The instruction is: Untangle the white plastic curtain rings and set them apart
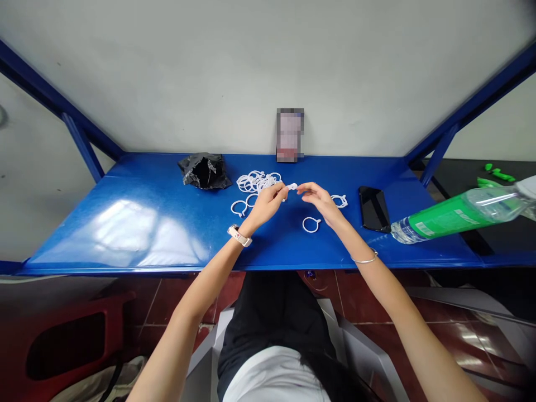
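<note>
My left hand [270,202] is closed around a white plastic piece [292,186], whose small eyelet end sticks out past the fingertips; the rest of it is hidden in the grip. Just right of that end, my right hand [320,200] has its fingers stretched out and apart, the index fingertip close to the eyelet. Whether it touches cannot be made out. Behind my left hand lies a pile of white plastic rings with small eyelets [256,181]. A single ring [239,208] lies left of that hand, another ring [311,225] between my forearms, and more rings [341,201] beside my right hand.
A crumpled black plastic bag [205,171] lies open at the back left of the blue table [167,234]. A pixelated phone-like object [290,135] leans on the wall. On the right are a black phone [374,208] and a green-labelled bottle [452,215].
</note>
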Demonstrator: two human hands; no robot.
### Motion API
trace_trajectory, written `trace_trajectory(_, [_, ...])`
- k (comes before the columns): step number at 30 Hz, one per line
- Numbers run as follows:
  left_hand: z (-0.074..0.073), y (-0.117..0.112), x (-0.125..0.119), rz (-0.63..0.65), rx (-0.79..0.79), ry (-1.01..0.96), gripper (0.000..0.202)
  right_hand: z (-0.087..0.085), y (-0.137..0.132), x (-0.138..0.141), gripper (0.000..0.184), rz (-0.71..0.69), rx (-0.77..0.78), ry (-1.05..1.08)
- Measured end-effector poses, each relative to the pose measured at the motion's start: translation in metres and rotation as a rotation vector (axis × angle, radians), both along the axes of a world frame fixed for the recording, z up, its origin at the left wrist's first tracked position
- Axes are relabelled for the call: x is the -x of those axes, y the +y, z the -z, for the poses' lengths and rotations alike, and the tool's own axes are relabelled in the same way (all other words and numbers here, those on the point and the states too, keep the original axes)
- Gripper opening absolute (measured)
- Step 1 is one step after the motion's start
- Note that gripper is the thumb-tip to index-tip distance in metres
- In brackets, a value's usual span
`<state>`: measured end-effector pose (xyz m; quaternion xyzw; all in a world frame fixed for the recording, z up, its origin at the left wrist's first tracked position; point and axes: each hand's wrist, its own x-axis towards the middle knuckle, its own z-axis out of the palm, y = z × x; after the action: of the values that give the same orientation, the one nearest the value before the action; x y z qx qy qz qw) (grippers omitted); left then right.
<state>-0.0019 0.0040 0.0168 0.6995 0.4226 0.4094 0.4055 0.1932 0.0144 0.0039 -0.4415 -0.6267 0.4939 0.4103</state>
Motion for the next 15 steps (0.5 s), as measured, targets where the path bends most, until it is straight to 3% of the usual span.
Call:
trace_trajectory(3, [0.004, 0.003, 0.003, -0.175, -0.268, 0.355, 0.025, -0.004, 0.000, -0.013, 0.026, -0.144, -0.236, -0.474])
trace_trajectory(6, [0.011, 0.006, 0.005, -0.279, -0.403, 0.612, 0.015, -0.007, -0.002, -0.021, 0.023, -0.351, -0.220, -0.782])
trace_trajectory(10, [0.016, 0.007, 0.006, -0.328, -0.407, 0.779, 0.018, -0.007, -0.001, -0.023, 0.015, -0.469, -0.185, -0.886])
trace_trajectory(15, [0.014, 0.008, 0.008, -0.344, -0.471, 0.751, 0.026, -0.005, 0.000, -0.018, 0.004, -0.384, -0.155, -0.846])
